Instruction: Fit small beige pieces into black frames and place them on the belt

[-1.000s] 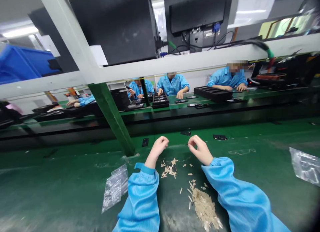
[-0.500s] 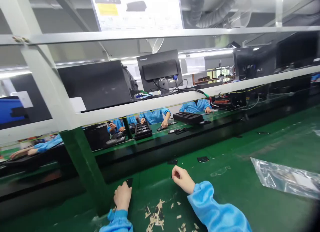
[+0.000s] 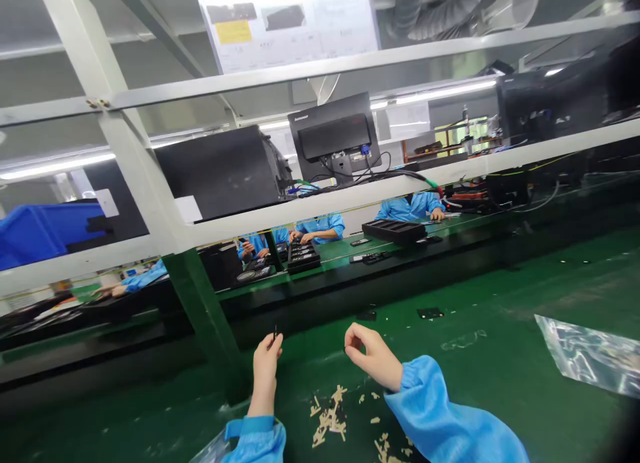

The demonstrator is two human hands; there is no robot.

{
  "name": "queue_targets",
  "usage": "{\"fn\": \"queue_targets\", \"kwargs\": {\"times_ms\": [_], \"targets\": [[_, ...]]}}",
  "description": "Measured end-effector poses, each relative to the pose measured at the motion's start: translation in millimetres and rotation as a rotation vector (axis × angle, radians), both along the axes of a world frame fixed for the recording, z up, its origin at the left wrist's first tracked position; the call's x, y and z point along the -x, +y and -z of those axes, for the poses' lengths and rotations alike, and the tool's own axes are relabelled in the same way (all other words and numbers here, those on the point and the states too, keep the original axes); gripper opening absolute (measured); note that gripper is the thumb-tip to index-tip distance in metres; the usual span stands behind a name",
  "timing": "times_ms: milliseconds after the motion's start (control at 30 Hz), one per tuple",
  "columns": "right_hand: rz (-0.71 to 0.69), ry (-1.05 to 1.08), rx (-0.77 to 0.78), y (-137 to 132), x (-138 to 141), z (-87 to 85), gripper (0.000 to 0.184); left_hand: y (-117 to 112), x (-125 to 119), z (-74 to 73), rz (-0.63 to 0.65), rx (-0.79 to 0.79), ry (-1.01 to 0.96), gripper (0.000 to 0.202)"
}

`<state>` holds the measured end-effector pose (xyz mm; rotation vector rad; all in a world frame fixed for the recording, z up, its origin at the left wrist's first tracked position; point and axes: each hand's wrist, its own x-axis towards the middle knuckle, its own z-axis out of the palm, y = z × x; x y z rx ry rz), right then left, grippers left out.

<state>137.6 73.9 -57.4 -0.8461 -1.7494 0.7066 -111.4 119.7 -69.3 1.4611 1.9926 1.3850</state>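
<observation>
The main change is at the left hand: it now has a thin dark piece pinched at its fingertips, edge-on and pointing up towards 12 o'clock. Half a second ago that hand was down over the piece beside the green post, and a second ago the piece lay flat on the tabletop, at the hand's 9 o'clock. For the work in hand, I take this to mean that the piece has been picked up, so both hands now seem to be holding something.

The right hand is curled, thumb and forefinger closed into a ring, as in both earlier views. A small dark bit shows at the tips and appears to be held, but is too small to identify. The hands are apart, the left at the right's 9 o'clock.

Scattered tan bits lie below and between them; from these the left hand is at about 10 o'clock, the right at about 1. The larger tan heap, in full view a second ago, now just shows at the bottom edge, at 4 o'clock from the scatter. Two black parts lie at the right hand's 12 and 2 o'clock, and a clear bag at 3
</observation>
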Motion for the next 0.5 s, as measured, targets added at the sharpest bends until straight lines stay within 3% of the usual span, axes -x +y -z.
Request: {"fn": "queue_targets", "kwargs": {"times_ms": [167, 233, 333, 500], "targets": [[-0.049, 0.176, -0.011, -28.1, 7.6, -35.1, 0.006, -47.2, -54.3, -51.4, 0.176, -0.223, -0.326, 0.033], [-0.053, 0.302, -0.063, -41.9, 9.1, -48.6, 0.011, -74.3, -76.2, -66.2, 0.342, -0.278, -0.521, 0.029], [0.013, 0.386, -0.119, -61.3, 10.0, -59.8, 0.013, -109.5, -100.5, -73.8, 0.526, -0.255, -0.674, 0.020], [0.124, 0.332, -0.154, -76.7, 10.1, -58.5, 0.011, -129.1, -108.8, -67.3, 0.566, -0.197, -0.522, 0.019]]}}
